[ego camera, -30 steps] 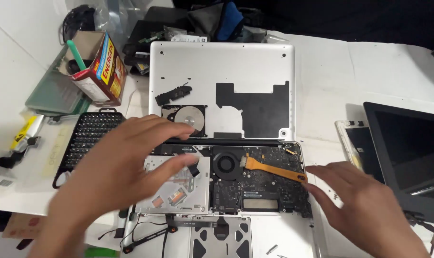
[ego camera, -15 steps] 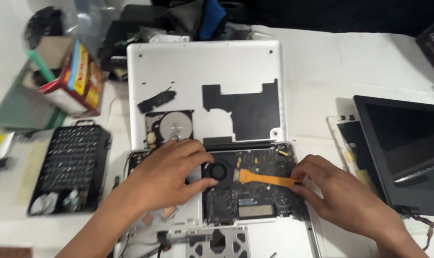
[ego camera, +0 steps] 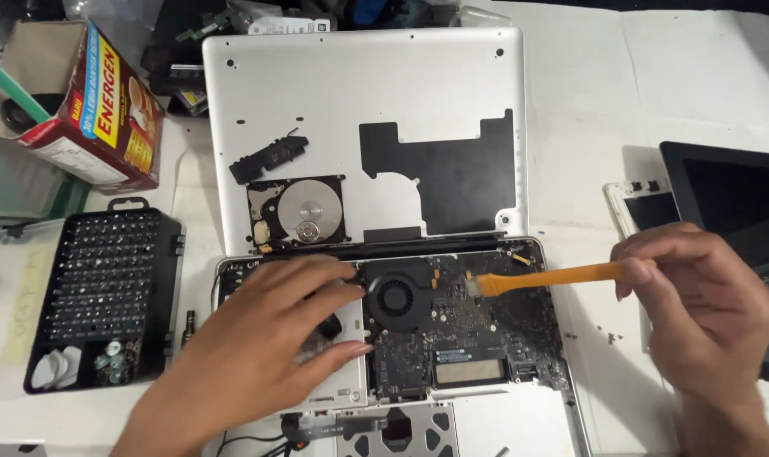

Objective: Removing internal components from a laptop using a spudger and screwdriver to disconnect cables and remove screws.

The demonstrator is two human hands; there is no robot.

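Orange-handled brush, pinched in the right hand at frame right, bristles touching the opened laptop's logic board beside the fan. Left hand, fingers spread flat, grasps nothing, pressing lower-left chassis.

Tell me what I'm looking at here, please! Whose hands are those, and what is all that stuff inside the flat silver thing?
The picture comes from a camera worn on a person's head, looking down at a white table, so the two hands are that person's own. The silver thing is an opened laptop: its bottom cover is off and lies just behind it. Inside you see a dark circuit board and a round black fan. The left hand rests flat on the laptop's left part. The right hand holds a thin orange tool whose tip touches the board. On the cover sit a shiny hard drive and a small black part. To the left are a black case of screwdriver bits and a red cardboard box. At the right edge is a dark screen.
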